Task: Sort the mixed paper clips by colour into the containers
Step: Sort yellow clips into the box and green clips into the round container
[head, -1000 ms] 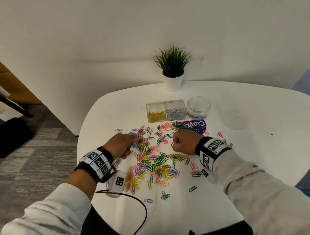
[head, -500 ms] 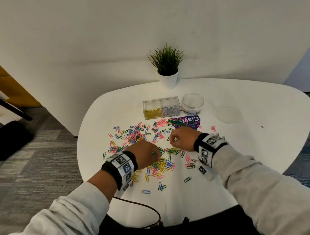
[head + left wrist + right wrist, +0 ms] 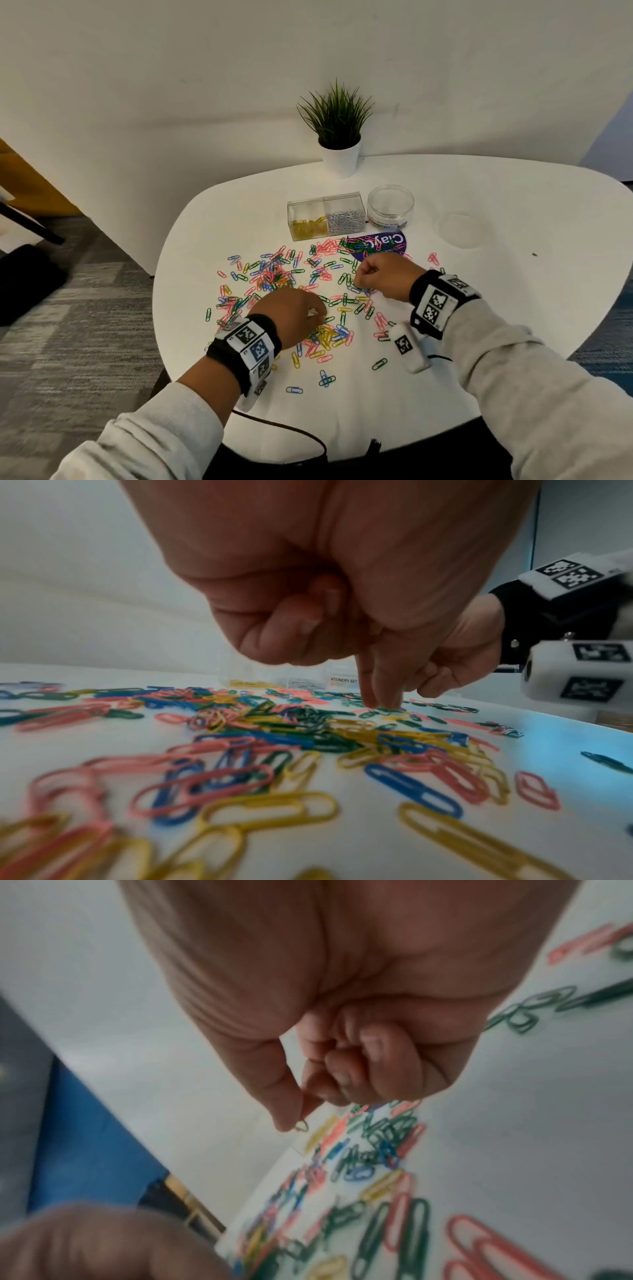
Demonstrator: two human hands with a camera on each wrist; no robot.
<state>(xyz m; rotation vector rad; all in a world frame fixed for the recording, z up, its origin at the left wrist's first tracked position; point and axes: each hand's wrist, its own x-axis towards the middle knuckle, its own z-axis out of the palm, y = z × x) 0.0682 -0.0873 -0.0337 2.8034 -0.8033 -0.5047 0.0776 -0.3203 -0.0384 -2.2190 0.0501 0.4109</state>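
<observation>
Fingertips [image 3: 286, 1121] of our right hand [image 3: 383, 277] now pinch a yellow clip [image 3: 301, 1126], lifted clear of the paper clips [image 3: 308, 298] mid-table. Our left hand [image 3: 291, 315] has swung in from the left edge, fingers curled, grip unclear. Next, we reckon, the yellow compartment [image 3: 306, 222] near the far edge.

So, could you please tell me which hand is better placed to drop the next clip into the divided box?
Right. The right hand pinches a clip and sits nearer the divided box; the left hand reaches down into the pile, farther back.
</observation>
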